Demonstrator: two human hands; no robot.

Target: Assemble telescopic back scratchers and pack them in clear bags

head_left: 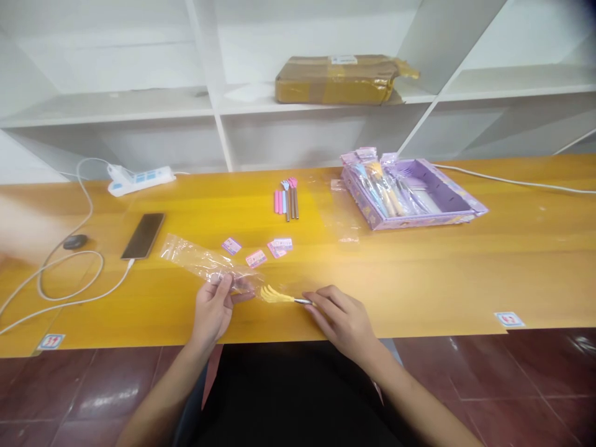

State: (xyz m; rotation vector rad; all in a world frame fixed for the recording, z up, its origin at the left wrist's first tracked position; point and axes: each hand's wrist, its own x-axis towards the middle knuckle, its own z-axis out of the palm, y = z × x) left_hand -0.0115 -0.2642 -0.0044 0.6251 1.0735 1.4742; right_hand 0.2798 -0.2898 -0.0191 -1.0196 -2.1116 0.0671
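My left hand (215,305) pinches a clear plastic bag (195,256) near its right end, the rest of it stretching up to the left. In my right hand (342,316) is a back scratcher (278,296) with a yellow hand-shaped head and a metallic shaft. Its yellow fingers point left and lie right beside the bag's end; whether they are inside it I cannot tell. Behind my hands, several small pink and purple cards (256,258) are scattered on the table. Farther back lie pink and blue scratcher heads with brown shafts (292,203), beside loose pink and blue handles (278,202).
A purple tray (426,218) with several bagged scratchers (384,189) stands at the back right. Clear bags (342,214) lie left of it. To the left are a phone (143,236) on a cable and a power strip (142,180). A taped box (335,81) sits on the shelf.
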